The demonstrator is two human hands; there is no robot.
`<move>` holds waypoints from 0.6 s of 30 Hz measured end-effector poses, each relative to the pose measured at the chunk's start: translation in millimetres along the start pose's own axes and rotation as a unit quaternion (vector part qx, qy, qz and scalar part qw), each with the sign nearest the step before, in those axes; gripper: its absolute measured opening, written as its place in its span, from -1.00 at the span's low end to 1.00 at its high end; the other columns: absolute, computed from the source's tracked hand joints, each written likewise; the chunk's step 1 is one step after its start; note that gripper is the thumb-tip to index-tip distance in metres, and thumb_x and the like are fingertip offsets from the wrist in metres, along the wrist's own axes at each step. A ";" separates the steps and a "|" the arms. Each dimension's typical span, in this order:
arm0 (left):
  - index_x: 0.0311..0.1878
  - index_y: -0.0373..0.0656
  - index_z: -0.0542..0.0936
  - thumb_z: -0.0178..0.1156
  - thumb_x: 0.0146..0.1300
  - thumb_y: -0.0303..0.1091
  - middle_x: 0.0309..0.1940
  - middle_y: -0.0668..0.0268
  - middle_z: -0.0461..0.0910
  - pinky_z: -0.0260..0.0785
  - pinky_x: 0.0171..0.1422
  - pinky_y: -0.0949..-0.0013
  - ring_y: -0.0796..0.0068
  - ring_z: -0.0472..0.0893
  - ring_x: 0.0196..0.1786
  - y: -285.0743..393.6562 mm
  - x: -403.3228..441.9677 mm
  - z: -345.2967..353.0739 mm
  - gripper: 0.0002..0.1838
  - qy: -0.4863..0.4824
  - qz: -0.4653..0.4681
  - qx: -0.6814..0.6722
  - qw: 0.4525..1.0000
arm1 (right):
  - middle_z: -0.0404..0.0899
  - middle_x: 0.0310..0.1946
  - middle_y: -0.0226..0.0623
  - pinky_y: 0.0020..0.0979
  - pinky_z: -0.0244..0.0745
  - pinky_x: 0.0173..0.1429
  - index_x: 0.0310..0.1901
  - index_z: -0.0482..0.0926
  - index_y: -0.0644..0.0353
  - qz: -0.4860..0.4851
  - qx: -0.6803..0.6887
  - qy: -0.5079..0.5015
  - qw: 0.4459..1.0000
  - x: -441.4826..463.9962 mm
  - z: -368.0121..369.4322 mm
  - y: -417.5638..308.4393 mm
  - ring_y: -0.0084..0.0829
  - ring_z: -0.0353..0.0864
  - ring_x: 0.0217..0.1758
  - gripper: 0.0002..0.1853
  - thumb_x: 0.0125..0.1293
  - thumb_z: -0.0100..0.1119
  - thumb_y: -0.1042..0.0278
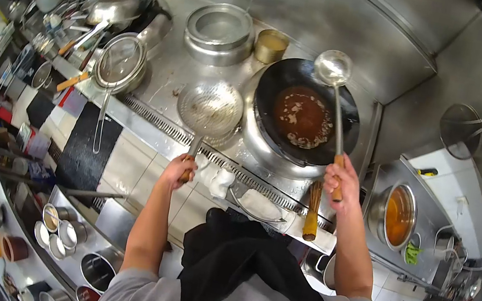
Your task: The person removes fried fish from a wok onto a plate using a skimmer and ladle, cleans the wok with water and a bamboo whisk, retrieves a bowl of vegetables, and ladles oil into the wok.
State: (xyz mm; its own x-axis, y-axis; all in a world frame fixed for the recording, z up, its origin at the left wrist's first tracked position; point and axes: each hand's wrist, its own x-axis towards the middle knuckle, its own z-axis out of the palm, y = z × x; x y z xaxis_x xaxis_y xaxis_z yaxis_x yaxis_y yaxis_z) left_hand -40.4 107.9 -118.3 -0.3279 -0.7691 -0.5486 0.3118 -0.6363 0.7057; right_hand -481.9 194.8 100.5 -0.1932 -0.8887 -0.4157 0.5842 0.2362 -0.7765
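My left hand [179, 170] is closed round the wooden handle of a perforated strainer ladle [210, 106], whose wide bowl is over the steel stovetop. In my right hand [344, 180] is the wooden grip of a long ladle [333, 68]. The ladle's bowl is above the far rim of a black wok [271, 88]. Inside the wok lies a reddish-brown sauce [303, 115] with pale bits around its edge. Close by my right hand, a bamboo brush [311, 218] with a yellow-wrapped end rests at the stove's front edge.
A steel pot [218, 40] and a brass-coloured can [271, 46] stand behind the wok. A mesh sieve [120, 61] and cluttered utensils are at left. On the right counter sits a pot of orange liquid [398, 217]. White cloths [261, 206] lie along the front ledge.
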 end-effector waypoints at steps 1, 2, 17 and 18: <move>-0.06 -0.22 0.41 0.25 0.15 -0.52 -0.42 0.27 0.51 0.36 -0.58 0.38 0.49 0.48 -0.62 6.9 3.8 1.7 -0.69 0.016 -0.005 0.036 0.999 | 0.38 -0.40 -0.33 -0.58 0.25 -0.62 0.51 0.01 -0.12 -0.007 -0.006 0.008 1.000 5.0 1.6 -2.8 -0.64 0.30 -0.61 -0.28 0.41 0.07 0.52; 0.02 -0.26 0.43 0.27 0.13 -0.51 -0.34 0.15 0.55 0.50 -0.40 0.20 0.26 0.61 -0.44 5.9 16.2 -10.7 -0.62 0.016 -0.008 0.086 0.996 | 0.38 -0.40 -0.34 -0.57 0.27 -0.62 0.51 0.03 -0.11 -0.022 -0.006 -0.004 1.000 7.6 -0.9 -4.3 -0.63 0.30 -0.60 -0.28 0.40 0.08 0.52; 0.30 -0.32 0.40 0.31 0.12 -0.46 0.20 0.04 0.52 0.39 0.29 0.22 0.15 0.56 0.19 -90.3 14.6 64.6 -0.37 0.138 0.217 0.524 0.812 | 0.38 -0.46 -0.43 -0.59 0.24 -0.61 0.57 -0.05 0.01 -0.107 -0.157 0.054 0.980 3.0 -131.1 -39.8 -0.65 0.28 -0.67 -0.19 0.36 0.10 0.55; 0.32 -0.29 0.38 0.25 0.15 -0.52 0.14 0.19 0.54 0.40 0.26 0.29 0.31 0.54 0.15 -74.0 10.5 59.4 -0.39 0.101 0.175 0.407 0.891 | 0.39 -0.45 -0.42 -0.56 0.27 -0.60 0.57 -0.08 0.06 -0.107 -0.190 0.061 0.974 -0.1 -141.1 -41.1 -0.64 0.30 -0.66 -0.18 0.36 0.07 0.59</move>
State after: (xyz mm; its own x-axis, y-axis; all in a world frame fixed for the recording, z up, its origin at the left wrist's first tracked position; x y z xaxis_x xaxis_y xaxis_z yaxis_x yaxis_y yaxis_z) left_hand -119.9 150.5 -149.6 -0.1439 -0.9594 -0.2427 -0.4138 -0.1644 0.8954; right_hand -617.1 240.6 65.6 -0.3839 -0.8861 -0.2596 0.1914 0.1987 -0.9612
